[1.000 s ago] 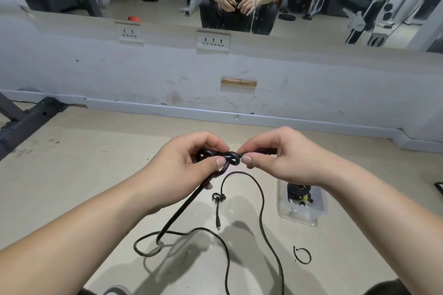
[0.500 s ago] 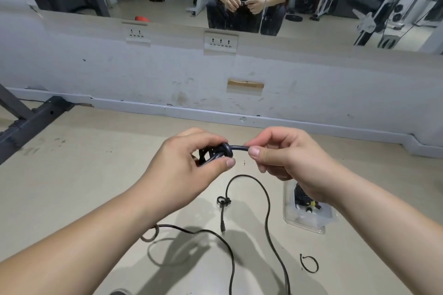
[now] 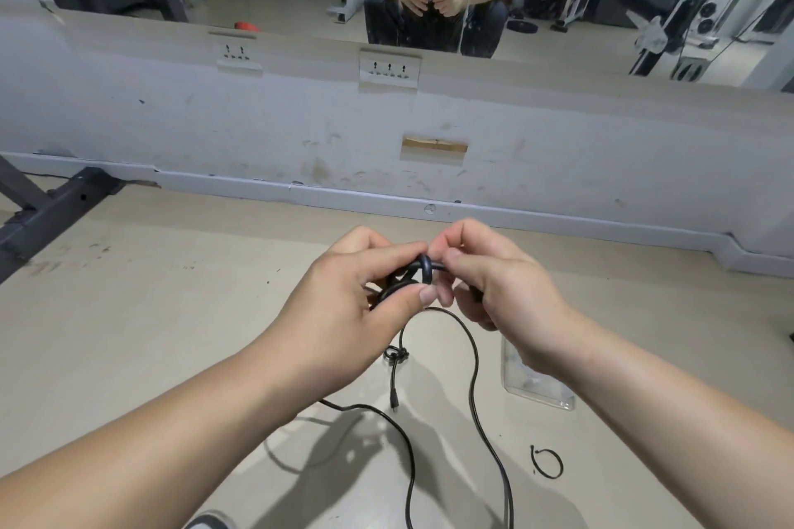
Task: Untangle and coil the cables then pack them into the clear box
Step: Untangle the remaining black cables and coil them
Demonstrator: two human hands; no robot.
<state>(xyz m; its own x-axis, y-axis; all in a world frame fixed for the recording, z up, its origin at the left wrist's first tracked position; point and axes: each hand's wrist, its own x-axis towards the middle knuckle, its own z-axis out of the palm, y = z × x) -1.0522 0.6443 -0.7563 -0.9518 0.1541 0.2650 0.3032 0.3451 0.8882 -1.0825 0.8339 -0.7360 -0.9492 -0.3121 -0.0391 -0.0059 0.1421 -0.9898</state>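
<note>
the right hand [image 3: 507,292] has closed back in on the left hand [image 3: 343,305]; both now pinch the black cable knot [image 3: 423,268], held up above the floor. the knot looks unopened, so coiling must wait; the clear box [image 3: 541,397] lies on the floor under the right forearm.

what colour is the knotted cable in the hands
Black. The knotted cable shows best in the head view, between left hand and right hand.
</note>
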